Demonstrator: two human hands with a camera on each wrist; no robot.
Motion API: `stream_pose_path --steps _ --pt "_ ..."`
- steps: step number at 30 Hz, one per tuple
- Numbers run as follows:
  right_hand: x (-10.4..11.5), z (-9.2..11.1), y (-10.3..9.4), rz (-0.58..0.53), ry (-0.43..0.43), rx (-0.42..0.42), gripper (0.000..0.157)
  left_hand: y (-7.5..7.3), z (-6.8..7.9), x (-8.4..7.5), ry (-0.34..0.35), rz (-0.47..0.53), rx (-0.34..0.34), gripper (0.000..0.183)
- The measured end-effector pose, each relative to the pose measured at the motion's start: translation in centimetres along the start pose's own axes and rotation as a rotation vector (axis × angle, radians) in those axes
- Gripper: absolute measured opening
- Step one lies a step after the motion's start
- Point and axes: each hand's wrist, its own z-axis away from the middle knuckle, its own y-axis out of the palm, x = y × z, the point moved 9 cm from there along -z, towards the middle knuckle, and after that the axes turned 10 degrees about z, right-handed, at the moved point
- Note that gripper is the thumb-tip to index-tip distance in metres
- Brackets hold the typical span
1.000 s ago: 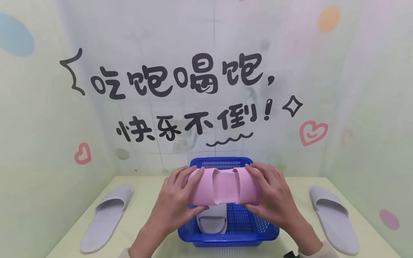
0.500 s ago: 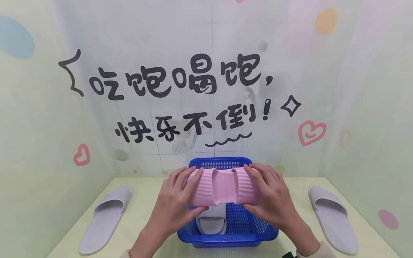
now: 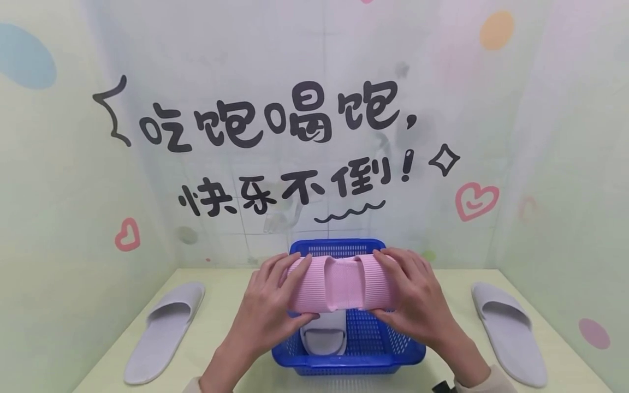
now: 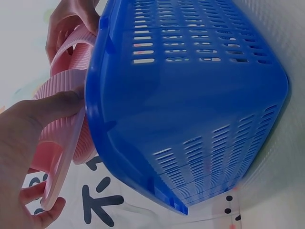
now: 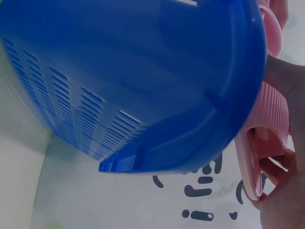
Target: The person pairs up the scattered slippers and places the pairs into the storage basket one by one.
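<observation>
A pair of pink slippers [image 3: 346, 286], with ribbed straps, is held level over a blue plastic basket [image 3: 354, 361] in the head view. My left hand [image 3: 265, 305] grips their left end, thumb below and fingers on top. At the opposite end, my right hand [image 3: 417, 303] holds on in the same way. Seen from the left wrist, the pink slippers [image 4: 57, 90] lie overlapped beside the basket's rim, the left thumb across a strap. Inside the basket, at its left, rests a light grey slipper [image 3: 321, 339], its upper part hidden behind the pink pair.
One light grey slipper [image 3: 164, 333] lies on the table [image 3: 245, 376] at the left, toe pointing away. Another grey slipper [image 3: 508, 333] lies at the right. Behind the basket rises a pale wall [image 3: 211, 65] with black lettering, and side walls bound the table.
</observation>
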Motion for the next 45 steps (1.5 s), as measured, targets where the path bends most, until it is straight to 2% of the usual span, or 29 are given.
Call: stream_pose_path --steps 13,23,40,45 --pt "0.11 -0.05 0.13 0.029 0.005 0.000 0.109 -0.08 -0.03 -0.07 0.005 -0.015 -0.013 0.112" --pt "0.18 0.05 0.03 0.013 0.002 -0.004 0.110 0.16 -0.03 0.06 -0.010 0.008 0.021 0.112" --pt "0.33 0.11 0.22 0.040 0.000 -0.006 0.110 0.13 0.08 -0.14 -0.007 -0.008 0.011 0.111" --pt "0.36 0.19 0.25 0.033 0.010 0.017 0.108 0.21 0.11 -0.06 -0.016 0.002 0.024 0.110"
